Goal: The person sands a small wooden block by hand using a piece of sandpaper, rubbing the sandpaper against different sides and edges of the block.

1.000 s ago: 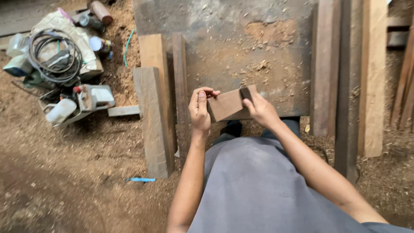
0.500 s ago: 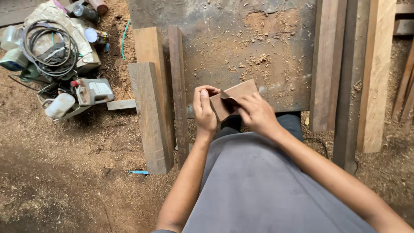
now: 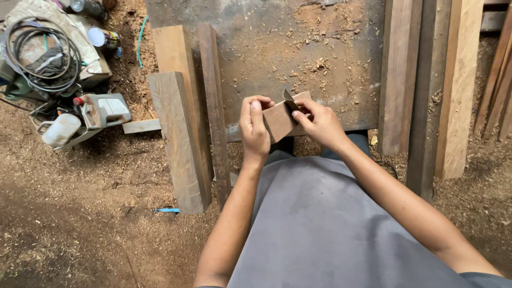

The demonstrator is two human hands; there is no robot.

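Over sawdust floor [image 3: 80, 213] | hands: left [image 3: 255, 128], right [image 3: 320, 124] grip block [image 3: 280, 118] | planks [image 3: 181, 122] beside

The wooden block [image 3: 282, 118] is half hidden under both hands' fingers [image 3: 255, 114]; the thin dark piece [image 3: 288, 96] on top is too small to identify, and the planks [image 3: 458, 80] run off the top edge.

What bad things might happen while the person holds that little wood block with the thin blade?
1. The left hand grips the wood block right beside the thin blade that the right hand presses on; a slip might nick the fingers.
2. The block is held in the air, not resting on the dusty table, so it may twist.
3. Planks and sawdust by the feet might cause a trip.
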